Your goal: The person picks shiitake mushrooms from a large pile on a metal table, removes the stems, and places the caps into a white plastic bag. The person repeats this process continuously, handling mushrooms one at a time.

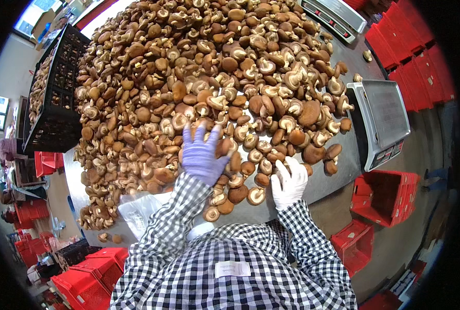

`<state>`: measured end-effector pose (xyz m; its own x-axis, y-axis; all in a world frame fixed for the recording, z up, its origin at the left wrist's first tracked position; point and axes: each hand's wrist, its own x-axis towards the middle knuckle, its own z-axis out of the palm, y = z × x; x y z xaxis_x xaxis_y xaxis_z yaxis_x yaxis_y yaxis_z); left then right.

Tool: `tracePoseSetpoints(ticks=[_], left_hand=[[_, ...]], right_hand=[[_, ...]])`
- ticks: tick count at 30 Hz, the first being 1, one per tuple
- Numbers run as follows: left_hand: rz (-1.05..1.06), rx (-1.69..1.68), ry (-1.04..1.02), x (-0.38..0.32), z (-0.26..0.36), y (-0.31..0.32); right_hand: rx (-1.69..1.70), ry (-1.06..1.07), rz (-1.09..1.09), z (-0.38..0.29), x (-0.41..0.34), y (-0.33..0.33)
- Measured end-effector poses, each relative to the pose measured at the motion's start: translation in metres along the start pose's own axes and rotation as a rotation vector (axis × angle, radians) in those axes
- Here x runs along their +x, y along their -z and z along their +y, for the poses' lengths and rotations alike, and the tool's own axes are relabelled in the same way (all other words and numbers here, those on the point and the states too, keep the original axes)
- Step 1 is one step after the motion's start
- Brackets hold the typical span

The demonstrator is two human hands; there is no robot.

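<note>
A wide heap of brown shiitake mushrooms (199,58) covers much of the metal table (330,182). My left hand (201,155), in a striped purple glove, lies palm down over the heap's near part, fingers spread and slightly blurred, its fingertips among the caps. What lies under that palm is hidden. My right hand (290,184), in a white glove, rests at the heap's near right edge, fingers bent beside a few mushrooms; whether it grips one cannot be told. Between the hands are loose mushrooms, one gills up (256,196). A clear plastic bag (137,213) lies left of my left forearm.
A weighing scale (385,116) stands at the table's right, with another scale (334,17) beyond it. A black crate of mushrooms (53,128) stands at the left. Red crates (385,197) are on the floor at right, with more red crates (86,283) at lower left.
</note>
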<state>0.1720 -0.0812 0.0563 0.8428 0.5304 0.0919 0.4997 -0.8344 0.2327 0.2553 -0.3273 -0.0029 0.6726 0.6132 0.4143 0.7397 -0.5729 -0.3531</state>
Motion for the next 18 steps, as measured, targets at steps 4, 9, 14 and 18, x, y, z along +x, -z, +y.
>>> tracePoseSetpoints(ticks=[4, 9, 14, 18], left_hand=[[-0.021, -0.388, -0.116, 0.028, 0.037, -0.037], [-0.027, -0.353, -0.186, 0.025, 0.061, -0.041], [0.156, -0.589, -0.215, 0.020, 0.002, -0.011], [0.146, -0.731, 0.206, 0.048, -0.090, -0.004]], right_hand=[[0.046, -0.065, 0.051, 0.018, -0.004, -0.005], [0.100, -0.200, 0.064, 0.021, -0.013, -0.005], [0.111, -0.154, 0.029, 0.021, -0.007, -0.003], [0.125, -0.079, 0.011, 0.023, 0.002, -0.001]])
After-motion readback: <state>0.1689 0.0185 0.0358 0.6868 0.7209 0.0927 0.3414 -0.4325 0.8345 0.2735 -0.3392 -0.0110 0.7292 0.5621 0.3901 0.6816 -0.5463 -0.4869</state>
